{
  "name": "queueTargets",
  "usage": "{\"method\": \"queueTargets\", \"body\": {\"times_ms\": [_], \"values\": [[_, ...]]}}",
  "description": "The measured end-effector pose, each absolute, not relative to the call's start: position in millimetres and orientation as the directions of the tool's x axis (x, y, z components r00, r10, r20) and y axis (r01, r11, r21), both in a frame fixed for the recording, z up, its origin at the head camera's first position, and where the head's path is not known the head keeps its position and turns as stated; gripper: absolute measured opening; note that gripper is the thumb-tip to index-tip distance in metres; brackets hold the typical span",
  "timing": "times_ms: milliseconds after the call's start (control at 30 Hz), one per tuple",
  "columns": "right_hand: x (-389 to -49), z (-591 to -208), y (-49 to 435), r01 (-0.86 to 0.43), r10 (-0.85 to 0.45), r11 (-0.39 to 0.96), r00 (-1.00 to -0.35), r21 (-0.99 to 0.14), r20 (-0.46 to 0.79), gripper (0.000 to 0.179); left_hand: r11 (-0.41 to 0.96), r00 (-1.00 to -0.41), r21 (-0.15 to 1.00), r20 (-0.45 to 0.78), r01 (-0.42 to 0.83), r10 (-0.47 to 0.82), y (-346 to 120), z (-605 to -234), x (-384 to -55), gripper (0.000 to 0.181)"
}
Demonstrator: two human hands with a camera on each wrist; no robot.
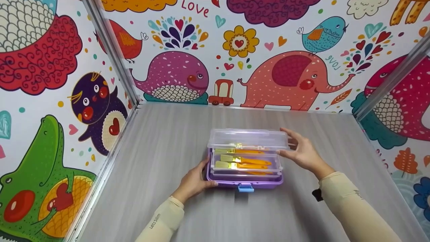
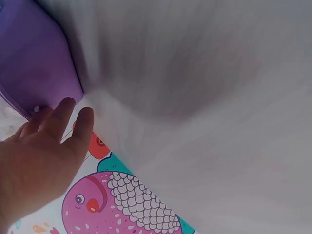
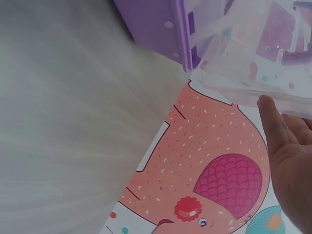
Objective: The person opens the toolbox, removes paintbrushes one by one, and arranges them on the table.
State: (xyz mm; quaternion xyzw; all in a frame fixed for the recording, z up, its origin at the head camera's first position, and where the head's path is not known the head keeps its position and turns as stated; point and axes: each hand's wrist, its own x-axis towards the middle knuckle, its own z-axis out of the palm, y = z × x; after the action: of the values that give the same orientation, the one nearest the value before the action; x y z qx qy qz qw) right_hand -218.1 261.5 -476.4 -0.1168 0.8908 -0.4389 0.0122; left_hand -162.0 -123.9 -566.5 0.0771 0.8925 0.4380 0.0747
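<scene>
A purple storage box (image 1: pixel 228 184) with a light blue latch (image 1: pixel 246 188) on its front sits on the table. Its clear lid (image 1: pixel 248 137) is raised and tilted back. Inside, a clear tray (image 1: pixel 277 169) bears several paintbrushes (image 1: pixel 240 165) with orange handles and pale bristles. My left hand (image 1: pixel 195 181) holds the box at its left front corner, thumb along the front and fingers on the side. In the left wrist view, fingertips rest against the purple wall (image 2: pixel 41 58). My right hand (image 1: pixel 304 153) grips the lid's right edge between thumb and fingers.
The grey wood-grain table (image 1: pixel 161 134) is bounded by walls (image 1: pixel 231 67) printed with cartoon animals. Metal frame strips (image 1: pixel 112 50) run along the corners. The back wall stands a short way behind the raised lid.
</scene>
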Motion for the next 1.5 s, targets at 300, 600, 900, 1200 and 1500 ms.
{"method": "queueTargets", "body": {"times_ms": [300, 600, 900, 1200, 1500], "values": [[-229, -471, 263, -0.138, -0.205, 0.570, -0.979, -0.810, 0.023, 0.082, 0.601, -0.975, 0.797, -0.072, 0.069, 0.208, -123, -567, -162, 0.102], [-241, -472, 259, -0.073, -0.129, 0.529, -0.992, -0.845, 0.005, 0.088, 0.600, -0.975, 0.797, -0.078, 0.064, 0.208, -124, -567, -161, 0.101], [-255, -476, 252, -0.094, -0.081, 0.470, -0.995, -0.877, 0.063, 0.078, 0.588, -0.974, 0.806, -0.080, 0.062, 0.213, -124, -568, -161, 0.102], [-260, -481, 251, -0.067, -0.078, 0.407, -0.996, -0.911, 0.039, 0.074, 0.594, -0.973, 0.802, -0.085, 0.060, 0.213, -125, -569, -161, 0.102], [-263, -488, 252, -0.030, -0.063, 0.346, -0.998, -0.938, 0.009, 0.073, 0.597, -0.973, 0.801, -0.109, 0.036, 0.205, -124, -570, -162, 0.101]]}}
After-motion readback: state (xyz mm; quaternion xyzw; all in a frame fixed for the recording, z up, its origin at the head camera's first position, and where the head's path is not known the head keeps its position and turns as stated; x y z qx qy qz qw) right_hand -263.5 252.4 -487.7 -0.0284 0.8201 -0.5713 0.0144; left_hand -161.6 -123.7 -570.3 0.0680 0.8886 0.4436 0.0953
